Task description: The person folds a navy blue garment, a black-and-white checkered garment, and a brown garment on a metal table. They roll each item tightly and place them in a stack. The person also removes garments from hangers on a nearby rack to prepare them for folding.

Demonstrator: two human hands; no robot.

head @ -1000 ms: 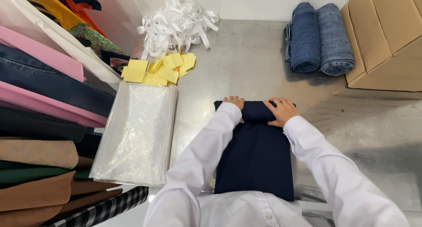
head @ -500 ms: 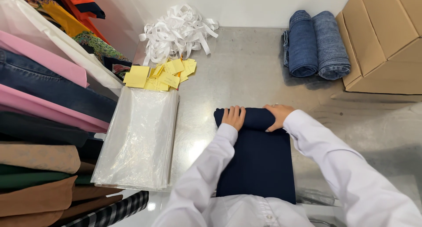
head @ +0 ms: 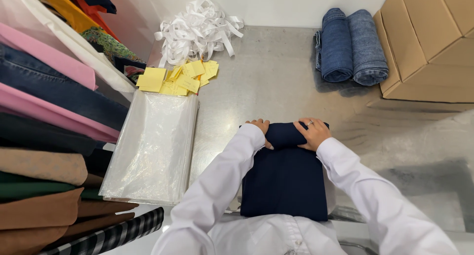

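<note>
**Rolling the navy cloth: keep the roll tight and even**

Head view: The navy cloth (head: 285,183) lies flat on the grey bench (head: 276,72) straight in front of you, its far end turned into a roll. Your left hand (head: 260,129) presses on the left end of that roll, fingers curled over it; your right hand (head: 311,132) grips the right end the same way, so both hands are grasping the cloth. To do this step well, I'd judge you should keep both hands level so neither end runs ahead, press down as you turn, and keep the side edges lined up.

Left of the navy cloth lies a stack of clear plastic bags (head: 154,146), flat and rectangular. Beyond those bags sit loose yellow paper tags (head: 180,78), small and square, and beyond them a tangle of white ribbon strips (head: 197,29). Far to the right of the cloth, two rolled blue denim pieces (head: 351,45) rest against brown cardboard boxes (head: 429,40). Folded fabrics (head: 47,136) are stacked at the far left.
</note>
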